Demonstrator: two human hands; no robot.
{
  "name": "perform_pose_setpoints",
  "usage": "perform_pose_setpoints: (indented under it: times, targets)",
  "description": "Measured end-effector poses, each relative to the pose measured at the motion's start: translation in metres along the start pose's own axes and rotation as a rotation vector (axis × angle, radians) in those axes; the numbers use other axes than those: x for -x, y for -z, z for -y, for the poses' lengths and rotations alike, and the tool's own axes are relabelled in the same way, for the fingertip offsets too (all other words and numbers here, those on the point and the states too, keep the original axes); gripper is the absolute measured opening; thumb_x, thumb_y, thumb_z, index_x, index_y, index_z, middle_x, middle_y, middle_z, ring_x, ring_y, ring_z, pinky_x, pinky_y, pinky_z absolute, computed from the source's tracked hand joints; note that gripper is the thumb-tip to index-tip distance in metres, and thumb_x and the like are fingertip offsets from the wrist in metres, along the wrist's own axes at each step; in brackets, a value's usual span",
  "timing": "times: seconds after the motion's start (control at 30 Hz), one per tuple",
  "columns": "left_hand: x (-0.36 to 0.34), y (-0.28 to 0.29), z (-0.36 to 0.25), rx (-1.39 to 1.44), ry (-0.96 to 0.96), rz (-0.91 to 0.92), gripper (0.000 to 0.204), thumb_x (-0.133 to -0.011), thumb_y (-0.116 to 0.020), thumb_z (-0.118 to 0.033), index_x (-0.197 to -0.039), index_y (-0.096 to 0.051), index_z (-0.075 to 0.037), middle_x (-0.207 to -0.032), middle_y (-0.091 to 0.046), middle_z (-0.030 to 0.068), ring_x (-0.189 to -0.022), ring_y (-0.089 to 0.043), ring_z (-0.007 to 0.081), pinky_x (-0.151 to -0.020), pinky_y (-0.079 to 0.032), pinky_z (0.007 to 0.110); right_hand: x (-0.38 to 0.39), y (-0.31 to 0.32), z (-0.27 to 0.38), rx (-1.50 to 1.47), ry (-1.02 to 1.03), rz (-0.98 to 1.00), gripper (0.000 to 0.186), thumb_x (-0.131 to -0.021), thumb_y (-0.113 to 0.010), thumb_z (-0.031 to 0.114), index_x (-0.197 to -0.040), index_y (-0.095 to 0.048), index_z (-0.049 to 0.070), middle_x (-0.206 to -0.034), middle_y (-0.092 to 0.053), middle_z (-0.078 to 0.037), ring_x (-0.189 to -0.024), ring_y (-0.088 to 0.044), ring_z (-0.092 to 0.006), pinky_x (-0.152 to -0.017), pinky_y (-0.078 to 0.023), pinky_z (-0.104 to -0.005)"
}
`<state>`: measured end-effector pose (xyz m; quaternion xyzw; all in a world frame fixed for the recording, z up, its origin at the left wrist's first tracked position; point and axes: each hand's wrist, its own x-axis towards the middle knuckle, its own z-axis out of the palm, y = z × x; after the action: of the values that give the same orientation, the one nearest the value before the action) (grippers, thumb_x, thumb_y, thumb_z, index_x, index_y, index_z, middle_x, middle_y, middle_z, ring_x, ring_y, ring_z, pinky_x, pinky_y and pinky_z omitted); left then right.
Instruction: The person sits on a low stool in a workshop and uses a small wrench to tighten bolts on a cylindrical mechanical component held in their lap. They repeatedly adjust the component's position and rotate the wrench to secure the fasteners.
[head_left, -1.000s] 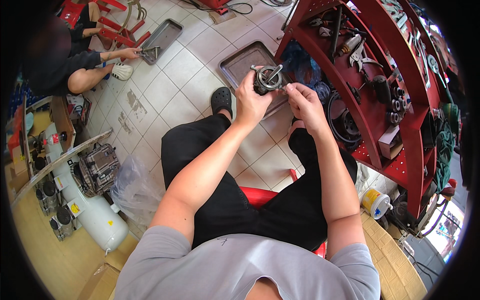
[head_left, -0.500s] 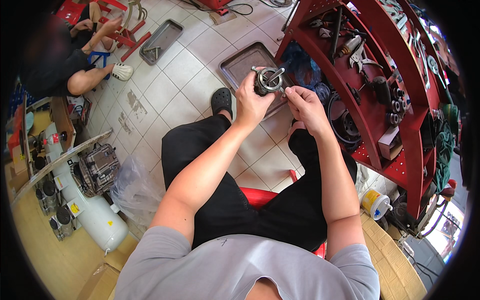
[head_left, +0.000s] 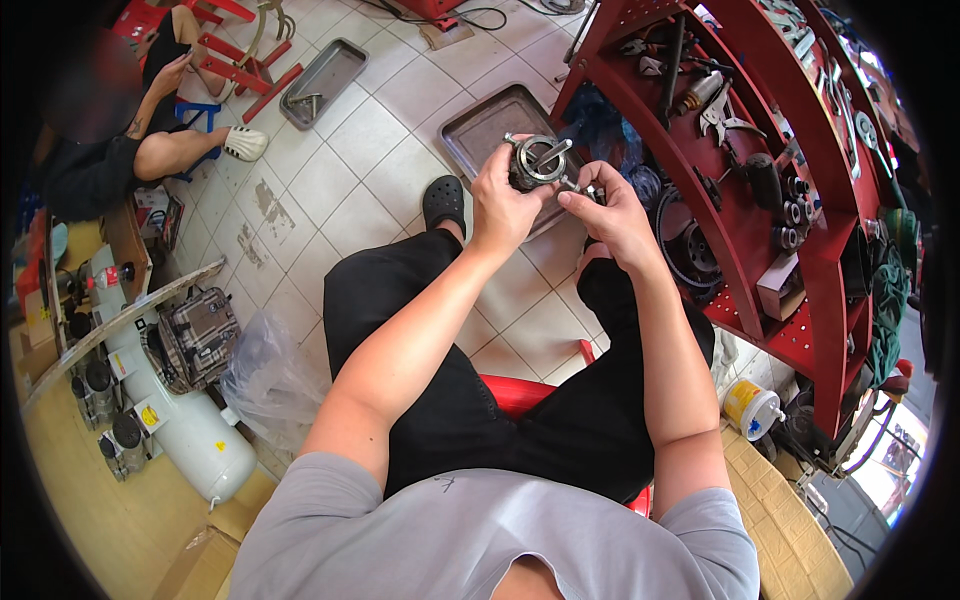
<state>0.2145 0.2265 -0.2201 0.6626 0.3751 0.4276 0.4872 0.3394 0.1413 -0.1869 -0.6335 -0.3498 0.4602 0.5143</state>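
Observation:
In front of my knees my left hand is closed around a round dark-and-silver metal part. It has a bright ring at its open top, and a grey metal rod stands slanted out of the middle. Close to its right side, my right hand has thumb and fingers curled around a small metal piece. That piece is mostly covered by the fingers, so its kind does not show, nor whether it joins the round part. Below both hands lies a shallow metal tray on the tiled floor.
At right stands a red tool rack with pliers, wrenches and sockets. A second tray holding metal pieces lies farther left. Another person sits at upper left. A white air tank and a clear plastic bag are at lower left.
My right hand has turned, its fingers now curled around the small metal piece and lifted slightly. The left hand and round part stay nearly in place. The other person's hands have shifted.

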Motion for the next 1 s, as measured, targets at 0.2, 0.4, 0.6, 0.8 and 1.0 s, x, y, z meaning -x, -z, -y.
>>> perform_pose_setpoints:
  times: [0.2, 0.4, 0.6, 0.8, 1.0]
  targets:
    - [0.000, 0.000, 0.004, -0.028, -0.029, -0.006, 0.047, -0.065, -0.077, -0.001, -0.108, -0.057, -0.001, -0.093, -0.067, 0.0096, -0.087, -0.066, 0.0188, -0.076, -0.051, 0.030, 0.000, 0.006, 0.006, -0.225, -0.248, 0.051, 0.027, -0.090, -0.061, 0.030, -0.091, -0.061, 0.003, -0.061, -0.042, 0.008, -0.050, -0.031, -0.0001, -0.044, -0.021, -0.0203]
    - [0.001, -0.001, 0.006, 0.007, -0.005, -0.010, 0.047, -0.063, -0.079, -0.003, -0.105, -0.058, -0.003, -0.093, -0.066, 0.0131, -0.087, -0.066, 0.0277, -0.076, -0.051, 0.034, 0.000, -0.003, -0.002, -0.051, -0.032, -0.036, 0.024, -0.094, -0.056, 0.032, -0.094, -0.057, 0.008, -0.059, -0.035, 0.010, -0.047, -0.026, -0.0001, -0.043, -0.016, -0.0200]
    - [-0.001, 0.000, 0.003, -0.065, -0.040, -0.010, 0.049, -0.065, -0.078, -0.001, -0.109, -0.057, -0.001, -0.090, -0.068, 0.0075, -0.084, -0.066, 0.0140, -0.075, -0.051, 0.027, -0.002, 0.009, 0.002, -0.239, -0.300, 0.006, 0.020, -0.091, -0.060, 0.027, -0.096, -0.056, 0.008, -0.065, -0.040, 0.009, -0.048, -0.026, -0.0002, -0.043, -0.016, -0.0198]
    - [0.000, 0.000, 0.009, -0.041, 0.026, -0.012, 0.047, -0.064, -0.079, -0.005, -0.106, -0.057, -0.001, -0.092, -0.067, 0.0120, -0.086, -0.066, 0.0244, -0.075, -0.051, 0.033, -0.001, -0.002, 0.005, -0.012, -0.016, -0.050, 0.028, -0.090, -0.062, 0.032, -0.089, -0.062, 0.004, -0.063, -0.045, 0.008, -0.056, -0.036, -0.0016, -0.050, -0.026, -0.0204]
    - [0.001, -0.001, 0.002, -0.060, 0.014, -0.005, 0.047, -0.063, -0.080, -0.008, -0.103, -0.058, -0.001, -0.092, -0.067, 0.0148, -0.086, -0.066, 0.0305, -0.075, -0.051, 0.036, -0.001, 0.003, 0.007, -0.178, -0.228, -0.041, 0.026, -0.092, -0.060, 0.029, -0.094, -0.062, 0.004, -0.060, -0.038, 0.011, -0.048, -0.027, 0.0000, -0.043, -0.017, -0.0202]
